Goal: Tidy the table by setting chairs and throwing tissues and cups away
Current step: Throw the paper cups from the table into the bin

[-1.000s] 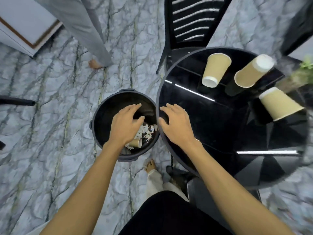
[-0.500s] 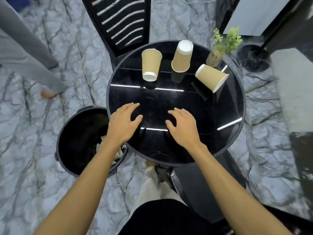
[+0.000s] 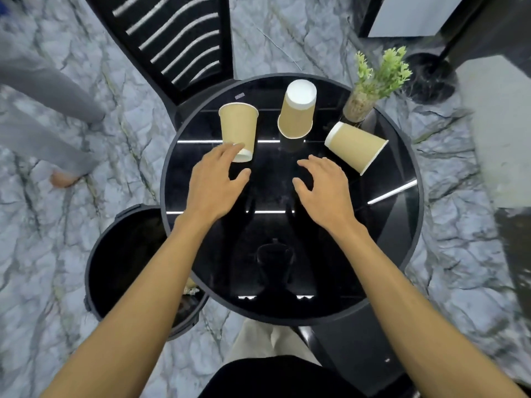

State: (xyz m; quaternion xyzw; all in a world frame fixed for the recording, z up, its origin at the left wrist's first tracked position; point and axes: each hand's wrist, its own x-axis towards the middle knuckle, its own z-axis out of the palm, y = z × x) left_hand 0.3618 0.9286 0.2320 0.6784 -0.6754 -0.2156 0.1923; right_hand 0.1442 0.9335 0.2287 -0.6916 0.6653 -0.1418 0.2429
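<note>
Three tan paper cups stand or lie on the round black glass table. The left cup is upright. The middle cup is upside down, and the right cup lies on its side. My left hand hovers open with its fingertips at the base of the left cup. Over the table's middle my right hand is open too, a short way from the tipped cup. A black bin with paper scraps inside stands on the floor at the table's left.
A small potted plant sits at the table's far right edge. A black slatted chair stands behind the table. Another person's grey trouser legs and bare foot are on the marble floor at left. A dark stand base is at back right.
Both hands left the bin and the table's near edge and reached forward over the table toward the cups. The view swung from the bin to the table.
</note>
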